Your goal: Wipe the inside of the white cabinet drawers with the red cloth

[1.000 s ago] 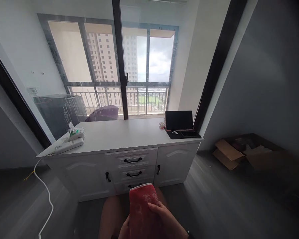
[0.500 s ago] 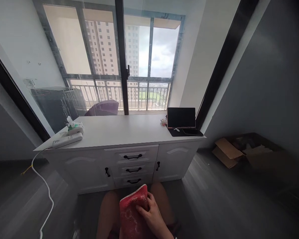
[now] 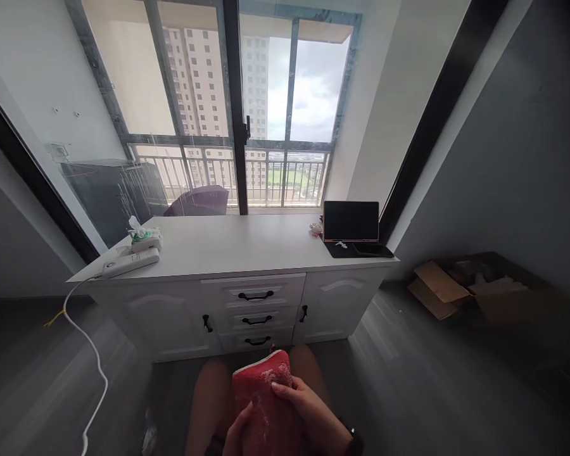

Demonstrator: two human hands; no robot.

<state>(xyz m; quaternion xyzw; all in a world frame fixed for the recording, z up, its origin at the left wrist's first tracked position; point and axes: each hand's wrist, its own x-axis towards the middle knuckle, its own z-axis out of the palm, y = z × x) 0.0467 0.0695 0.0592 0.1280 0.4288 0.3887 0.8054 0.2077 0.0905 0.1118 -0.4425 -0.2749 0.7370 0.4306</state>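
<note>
A red, cloth-like piece (image 3: 266,411) with a white edge along its top and pale, flaky marks lies over my lap between my knees. My right hand (image 3: 311,408) grips its right side near the top corner, thumb on the upper face and the other fingers hidden beneath. Lower down on the left, my left hand (image 3: 237,434) holds the same piece, with fingers resting on its surface and partly cut off by the frame's bottom edge. The exact kind of this red piece cannot be made out.
A white cabinet (image 3: 247,247) with black handles stands ahead, before the window. It carries a tablet (image 3: 351,221) at right, a power strip (image 3: 131,263) and a tissue pack (image 3: 145,239) at left. A white cable (image 3: 97,364) hangs to the floor. An open cardboard box (image 3: 441,282) sits right.
My left hand has come into view on the left of the red piece. My right thumb now lies nearer its top corner. The view has shifted slightly.
</note>
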